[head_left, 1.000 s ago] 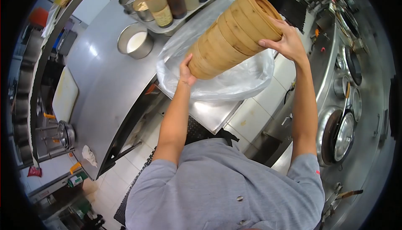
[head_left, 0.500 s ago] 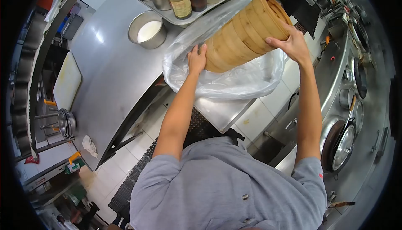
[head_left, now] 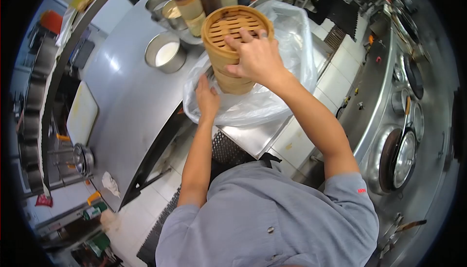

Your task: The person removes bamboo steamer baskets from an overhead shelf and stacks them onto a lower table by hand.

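A tall stack of bamboo steamers [head_left: 228, 75] stands nearly upright over a clear plastic bag [head_left: 296, 58], its slatted top facing up. My right hand [head_left: 258, 55] grips the stack's upper right side, fingers over the slats and thumb against the wall. Low on the left, my left hand [head_left: 207, 97] is around the stack's lower side, beside the bag's edge; its fingertips are partly hidden. The bag spreads around the base of the stack, above a metal surface [head_left: 255, 138].
To the left runs a steel counter [head_left: 129, 87] with a metal pot of white contents [head_left: 166, 54]. Several sauce bottles [head_left: 189, 7] stand close behind the steamers. A white cutting board [head_left: 82, 106] lies far left. Pans [head_left: 404, 160] line the right counter.
The steamer stack has swung from a rightward lean to nearly upright, shifting left. My right hand has moved left with it, from the end rim onto the slatted top.
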`<state>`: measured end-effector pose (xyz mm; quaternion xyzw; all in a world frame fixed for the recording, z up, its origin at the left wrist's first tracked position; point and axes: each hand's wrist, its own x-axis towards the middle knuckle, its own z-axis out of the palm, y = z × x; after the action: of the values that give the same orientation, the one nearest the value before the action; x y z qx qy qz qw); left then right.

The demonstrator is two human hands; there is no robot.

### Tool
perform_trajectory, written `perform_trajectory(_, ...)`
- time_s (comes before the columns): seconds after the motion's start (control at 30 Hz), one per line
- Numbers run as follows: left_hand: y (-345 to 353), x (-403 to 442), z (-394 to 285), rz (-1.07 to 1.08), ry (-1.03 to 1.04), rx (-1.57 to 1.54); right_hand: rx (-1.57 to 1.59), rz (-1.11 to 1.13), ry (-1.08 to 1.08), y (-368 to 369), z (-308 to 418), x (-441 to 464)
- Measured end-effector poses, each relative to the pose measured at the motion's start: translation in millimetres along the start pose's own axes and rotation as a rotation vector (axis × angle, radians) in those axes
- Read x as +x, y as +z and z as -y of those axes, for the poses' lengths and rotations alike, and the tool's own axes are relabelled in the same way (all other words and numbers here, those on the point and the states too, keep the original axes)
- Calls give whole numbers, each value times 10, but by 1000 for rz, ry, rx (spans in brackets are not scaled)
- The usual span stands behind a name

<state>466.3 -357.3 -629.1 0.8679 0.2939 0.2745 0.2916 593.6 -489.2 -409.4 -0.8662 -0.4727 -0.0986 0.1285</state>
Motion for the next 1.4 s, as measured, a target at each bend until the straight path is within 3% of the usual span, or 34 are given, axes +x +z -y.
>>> perform_trajectory(0.17,-423,-214,-68,57,83,28,-73,-101,30,75,13,-51)
perform_trajectory(0.23,-828,-319,-78,93,80,-5,45,-119,-12,136,-55,-75)
perform_trajectory(0.3,-1209,-376,189,-121,73,14,109,-315,-161,114,-99,-111)
perform_trajectory(0.33,-1706,-234,258,-272,58,97,115,-307,-127,-27,-39,-147)
perform_trajectory(0.4,-2485,-180,148,-280,-132,-211,91,-379,-98,-190,-22,-258)
perform_trajectory(0.47,-3512,-32,159,-594,56,-7,63,-486,-91,-353,70,-405)
perform_trajectory(0.57,-5170,223,-213,-843,212,-328,107,-540,-97,-420,227,-646)
perform_trajectory(0.6,-5648,436,-194,-911,243,-564,118,-509,-94,-433,329,-553)
perform_trajectory(0.7,-7075,617,-306,-1003,355,-861,176,-502,-127,-380,527,-698)
perform_trajectory(0.83,-8659,733,-31,-1286,276,-1087,177,-493,-132,-309,811,-896)
perform_trajectory(0.9,-9255,690,199,-1332,239,-1137,231,-471,-24,-212,860,-962)
perform_trajectory(0.97,-9628,664,338,-1358,221,-1189,242,-468,11,-89,930,-1003)
perform_trajectory(1.1,-9830,632,384,-1193,371,-1268,220,-420,15,-145,1276,-1053)
perform_trajectory(1.23,-9986,633,486,-1063,309,-1364,227,-345,-168,-480,1711,-936)
perform_trajectory(1.33,-9864,530,277,-1114,572,-1244,219,-364,-317,-785,1985,-783)
perform_trajectory(1.4,-9880,427,176,-1069,606,-1249,214,-380,-376,-1069,2179,-680)
